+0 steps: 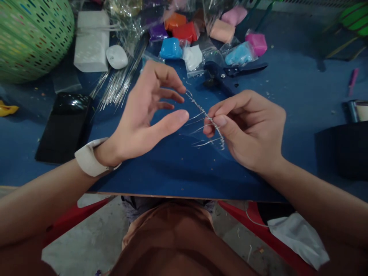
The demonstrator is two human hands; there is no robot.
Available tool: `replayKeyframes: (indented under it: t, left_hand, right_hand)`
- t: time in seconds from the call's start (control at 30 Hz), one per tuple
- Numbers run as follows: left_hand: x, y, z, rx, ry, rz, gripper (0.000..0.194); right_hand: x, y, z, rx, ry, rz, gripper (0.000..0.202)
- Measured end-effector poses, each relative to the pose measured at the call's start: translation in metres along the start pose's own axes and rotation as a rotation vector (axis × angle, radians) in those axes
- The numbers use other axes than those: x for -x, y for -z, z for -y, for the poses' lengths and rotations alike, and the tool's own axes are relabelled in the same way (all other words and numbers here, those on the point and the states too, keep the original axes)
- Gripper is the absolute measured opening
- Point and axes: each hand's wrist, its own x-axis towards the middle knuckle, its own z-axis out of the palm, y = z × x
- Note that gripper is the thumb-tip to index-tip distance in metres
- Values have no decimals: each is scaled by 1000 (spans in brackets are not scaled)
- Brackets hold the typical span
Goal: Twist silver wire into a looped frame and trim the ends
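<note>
A thin twisted silver wire (199, 106) slants over the blue table, with several loose wire ends sticking out to its left. My right hand (248, 128) pinches its lower half between thumb and fingertips. Beside its upper end is my left hand (152, 111), thumb and fingers spread apart, an index fingertip close to the wire's tip. Whether that fingertip touches the wire I cannot tell. Beyond both hands lie dark-handled pliers or cutters (221, 74). A bundle of straight silver wires (119, 86) rests behind my left hand.
Bagged clay-like blocks in several colours, one of them blue (170, 48), lie at the back. To the left are a black phone (64, 126), a white box (92, 42) and a green perforated basket (34, 38). A dark box-like object (342, 149) stands at the right.
</note>
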Motion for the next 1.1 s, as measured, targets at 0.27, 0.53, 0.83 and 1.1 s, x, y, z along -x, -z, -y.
replayKeyframes:
  t: [0.27, 0.53, 0.83, 1.1]
  left_hand:
    - [-1, -4, -6, -208, -169, 35, 10]
    - [-6, -4, 16, -461, -544, -74, 8]
    - [-3, -7, 11, -563, -585, -148, 6]
    - [5, -9, 1, -324, -285, -25, 3]
  right_hand:
    - [6, -3, 4, 159, 35, 11, 12]
    - [5, -3, 3, 281, 102, -10, 19]
    - [5, 0, -3, 395, 251, 8, 25]
    - [-3, 7, -1, 561, 502, 69, 25]
